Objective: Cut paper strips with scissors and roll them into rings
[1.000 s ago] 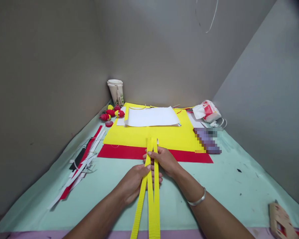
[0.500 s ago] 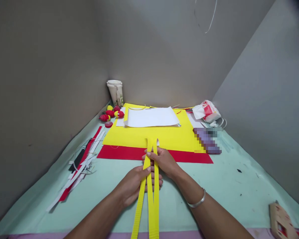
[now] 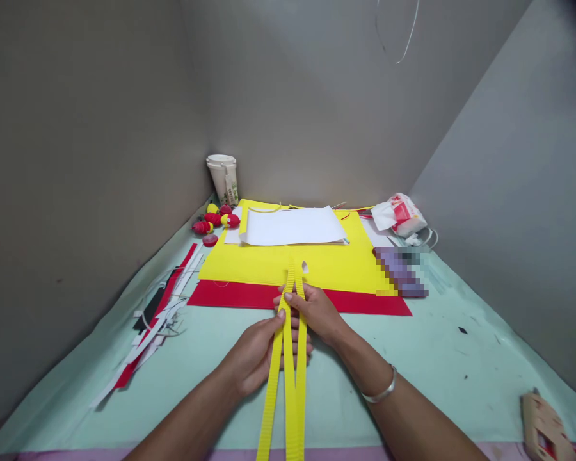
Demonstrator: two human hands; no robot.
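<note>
Several long yellow ribbed strips (image 3: 288, 384) run from the near edge up through both hands, their upper ends over the yellow sheet (image 3: 249, 262). My left hand (image 3: 262, 352) is closed on them, thumb on top and fingers behind. Just above and to the right, my right hand (image 3: 314, 310) pinches the strips between thumb and fingers. A silver bangle (image 3: 381, 389) circles the right wrist. Under the yellow sheet, a red sheet (image 3: 365, 303) shows along its near side.
White paper (image 3: 292, 225) lies on the yellow sheet. A white cup (image 3: 223, 179), red and yellow balls (image 3: 213, 219) and cut strips (image 3: 158, 320) are at left. A tissue pack (image 3: 407, 215), a blurred purple object (image 3: 398, 272) and a beige tool (image 3: 544, 422) are at right.
My left thumb has slid slightly up the strips. The strips' upper end reaches a little farther up, and the lower left end has shifted slightly right.
</note>
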